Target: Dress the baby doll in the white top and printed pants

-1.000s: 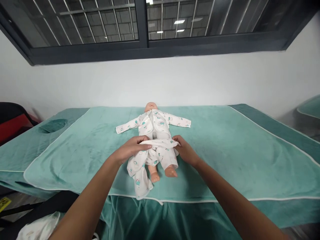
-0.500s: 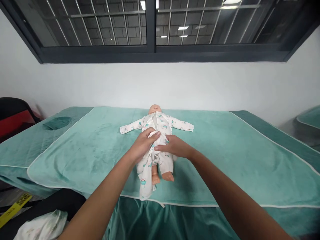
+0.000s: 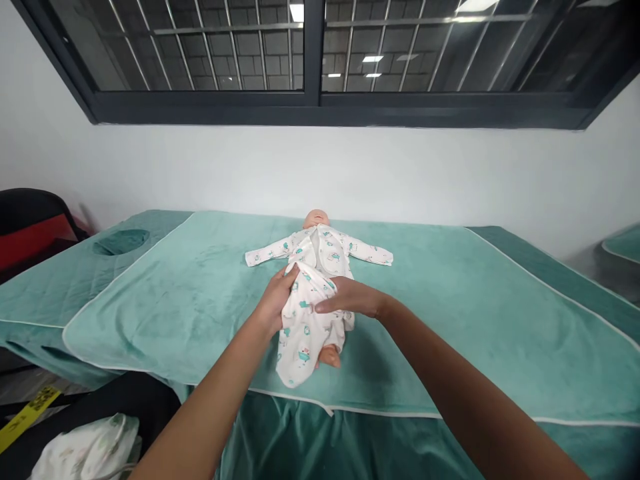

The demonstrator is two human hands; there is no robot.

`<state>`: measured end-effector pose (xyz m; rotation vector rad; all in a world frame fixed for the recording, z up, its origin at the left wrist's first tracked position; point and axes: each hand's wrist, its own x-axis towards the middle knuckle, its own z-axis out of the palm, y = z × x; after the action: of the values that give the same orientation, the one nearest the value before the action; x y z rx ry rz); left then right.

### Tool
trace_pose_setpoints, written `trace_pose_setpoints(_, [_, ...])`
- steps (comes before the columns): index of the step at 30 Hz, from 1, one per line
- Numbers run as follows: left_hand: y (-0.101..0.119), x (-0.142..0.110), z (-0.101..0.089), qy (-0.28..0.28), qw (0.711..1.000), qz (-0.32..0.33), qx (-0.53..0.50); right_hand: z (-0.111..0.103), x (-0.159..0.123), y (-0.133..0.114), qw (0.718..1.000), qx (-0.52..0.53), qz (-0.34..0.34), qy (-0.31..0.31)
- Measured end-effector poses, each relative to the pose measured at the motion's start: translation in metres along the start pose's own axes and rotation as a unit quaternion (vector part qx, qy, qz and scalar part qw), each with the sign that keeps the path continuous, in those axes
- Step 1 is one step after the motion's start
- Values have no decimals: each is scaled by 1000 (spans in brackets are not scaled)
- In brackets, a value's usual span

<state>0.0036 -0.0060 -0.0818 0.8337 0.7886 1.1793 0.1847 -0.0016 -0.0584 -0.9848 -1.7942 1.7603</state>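
A baby doll (image 3: 317, 217) lies on its back, head toward the wall, wearing a white printed baby outfit (image 3: 331, 245) with both sleeves stretched sideways. The front of the outfit is parted at the chest. My left hand (image 3: 277, 297) pinches the top edge of a loose printed flap (image 3: 300, 333) that hangs over the doll's lower body. On the other side, my right hand (image 3: 350, 297) grips the flap's right edge, thumb on the outer face and fingers behind it. Below the cloth, a bare doll foot (image 3: 329, 356) shows; the other leg is mostly covered.
Green velvet covers the bed (image 3: 450, 320), which has a face hole (image 3: 121, 242) at its left end. A dark-framed window (image 3: 310, 107) is above the white wall. At lower left, white printed cloth (image 3: 87, 450) lies on a black surface near a yellow strip (image 3: 27, 420).
The bunched cloth has been spread into a flat flap, now covering more of the doll's legs. My left hand has shifted slightly down with its edge. The view has moved slightly left.
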Motion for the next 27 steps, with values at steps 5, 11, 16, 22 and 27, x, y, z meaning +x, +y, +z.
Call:
trace_pose_setpoints(5, [2,-14,-16,-67,992,-66,79,1,6,1,989,92,-85,84])
trace_pose_setpoints(11, [-5,-18,-17,4,1000,17,-22,7,14,7,998,31,-31,38])
trace_pose_setpoints(16, [-12,-29,-6,79,996,-16,-36,12,14,1,988,-150,-7,38])
trace_pose_setpoints(22, [-36,-90,15,193,977,-27,-91,24,22,19,918,-388,-77,35])
trace_pose_setpoints(27, [-69,-129,18,291,946,-45,-136,34,27,30,804,-585,-102,-34])
